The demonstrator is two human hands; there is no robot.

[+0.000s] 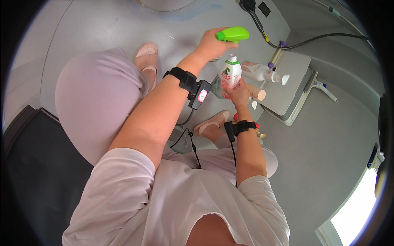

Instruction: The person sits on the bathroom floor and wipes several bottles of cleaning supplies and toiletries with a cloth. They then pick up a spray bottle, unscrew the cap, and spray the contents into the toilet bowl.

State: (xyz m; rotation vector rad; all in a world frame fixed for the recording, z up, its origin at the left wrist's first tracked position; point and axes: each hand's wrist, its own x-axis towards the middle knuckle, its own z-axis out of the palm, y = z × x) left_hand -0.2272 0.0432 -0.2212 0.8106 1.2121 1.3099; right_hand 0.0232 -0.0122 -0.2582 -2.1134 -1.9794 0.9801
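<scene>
My left hand (210, 46) is closed around a bright green spray trigger head (234, 34). Just below it, my right hand (239, 94) grips a white bottle (231, 72) with a green band at its neck and red and green printing. The bottle stands roughly upright, and its white neck is apart from the spray head. Right behind the bottle, a pale pump bottle (255, 70) lies tilted toward a grey lidded box. Next to my right hand is a beige cylindrical container (257, 93). My right fingers are partly hidden by the bottle.
The grey box (292, 78) stands to the right, with a squeegee (326, 91) beside it. A black shower head (248, 5) and its hose (312, 42) lie at the far right. Pink slippers (146, 57) are on my feet. Thin cables hang from the black wrist straps (242, 128).
</scene>
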